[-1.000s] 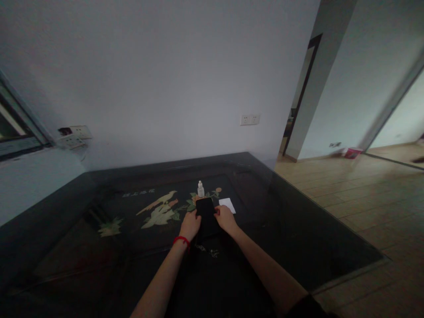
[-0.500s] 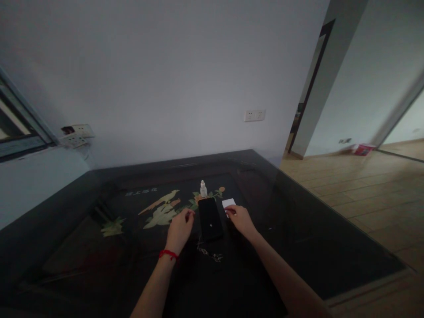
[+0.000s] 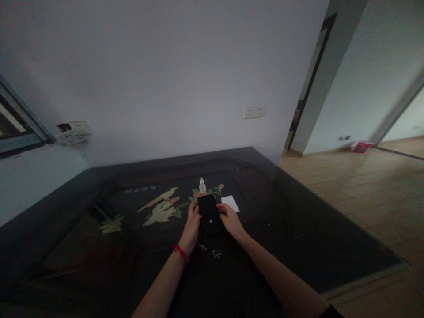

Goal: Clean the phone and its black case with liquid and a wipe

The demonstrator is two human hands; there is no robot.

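Nearest, at six o'clock from the dark phone (image 3: 207, 211), a pale chain-like squiggle (image 3: 209, 250) shows on the black tabletop (image 3: 285, 247). The left hand (image 3: 191, 228), at eight, and right hand (image 3: 232, 222), at four, flank the phone, fingers slightly parted; whether they pinch it, I cannot tell. Beyond, a white sheet (image 3: 231, 203) lies at two, a white bottle (image 3: 202, 187) stands near twelve.

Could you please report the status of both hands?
Left hand, right hand: at opposite long sides of black rectangular phone. Upright white bottle beyond its far end.
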